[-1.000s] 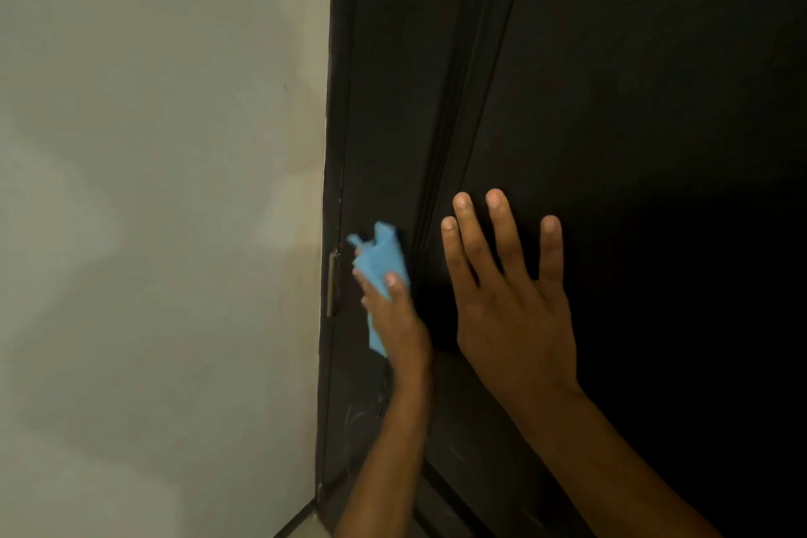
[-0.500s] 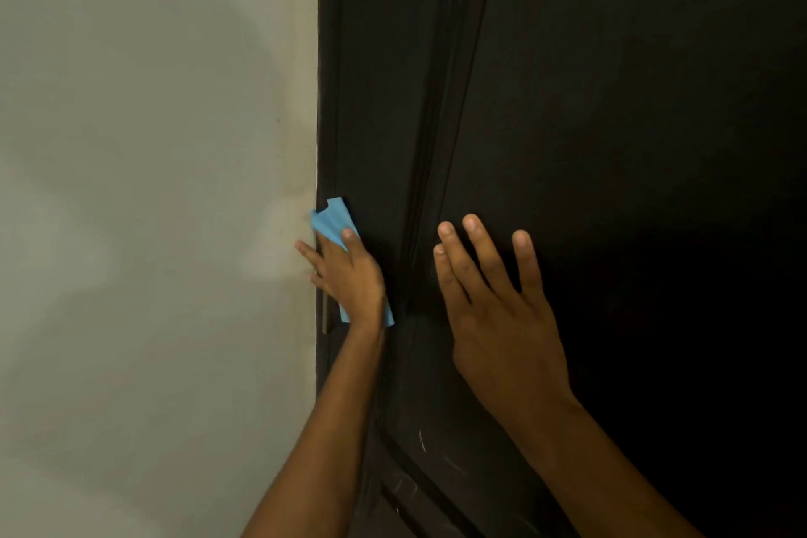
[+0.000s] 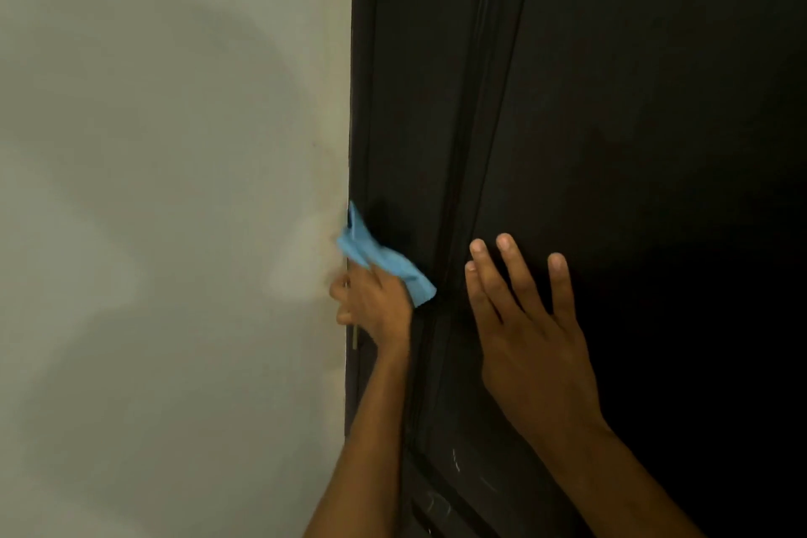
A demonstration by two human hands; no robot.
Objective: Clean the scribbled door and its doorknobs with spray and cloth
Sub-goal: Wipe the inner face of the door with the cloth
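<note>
Left to right. Pale wall [image 3: 166, 210] is filling the space left of the left hand [image 3: 375, 306], soft shadows lying across it.

Left hand is gripping a blue cloth [image 3: 384, 262] at the door's left edge, fingers curling round the bunched fabric. Cloth is sticking out above and to the right of the grip, crumpled, one corner poking up past the door edge, another pointing toward the right hand. Cloth is lying against the door [image 3: 611, 122].

Door is dark, near black, with a vertical moulded groove running between the two hands. Faint pale scribble marks [image 3: 456, 461] are showing below both hands, near the bottom of the view.

Right hand [image 3: 528, 341] is lying flat on the door panel right of the groove, fingers straight and spread, holding nothing.

Hard to make out: door's right side is sinking into darkness, no surface detail readable. Left fingertips are partly hidden behind the cloth and door edge. A thin light strip [image 3: 356, 339] is sitting just below the left grip on the door edge; cannot tell what it is. Both forearms are being cut off by the bottom edge.
</note>
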